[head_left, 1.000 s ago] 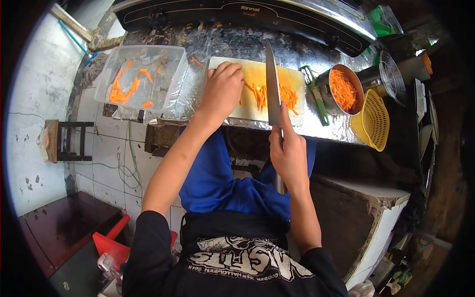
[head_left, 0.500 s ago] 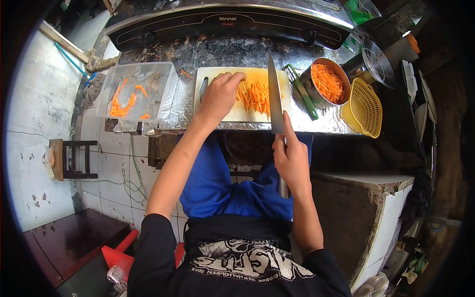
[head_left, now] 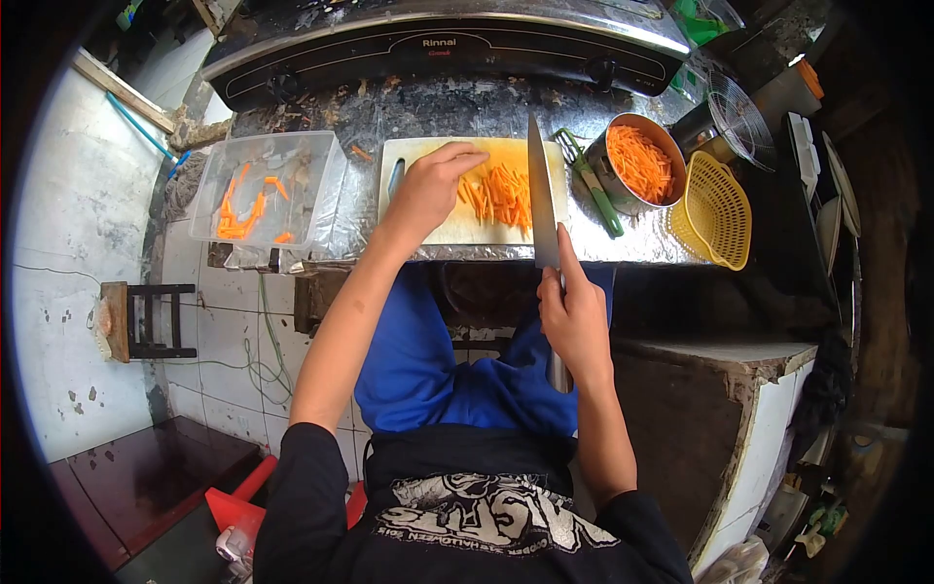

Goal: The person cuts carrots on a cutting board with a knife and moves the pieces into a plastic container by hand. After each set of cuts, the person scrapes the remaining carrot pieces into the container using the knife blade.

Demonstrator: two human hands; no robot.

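My right hand (head_left: 574, 311) is wrapped round the handle of a large knife (head_left: 542, 195), whose blade points away from me over the right part of the cutting board (head_left: 438, 235). A pile of cut carrot strips (head_left: 506, 197) lies on the board, left of the blade. My left hand (head_left: 435, 185) is over the board's left part, beside the strips, with its fingers together and stretched toward the right. Nothing shows in it. A green-handled peeler (head_left: 595, 190) lies right of the board.
A metal pot (head_left: 616, 180) of carrot strips and a yellow basket (head_left: 713, 212) stand at the right. At the left is a clear plastic container (head_left: 316, 195) with carrot pieces. Behind is a Rinnai stove (head_left: 443, 58); a stool (head_left: 117, 321) stands lower left.
My left hand has shifted slightly, its fingers now reaching straighter to the right. The knife remains in my right hand, in nearly the same place.
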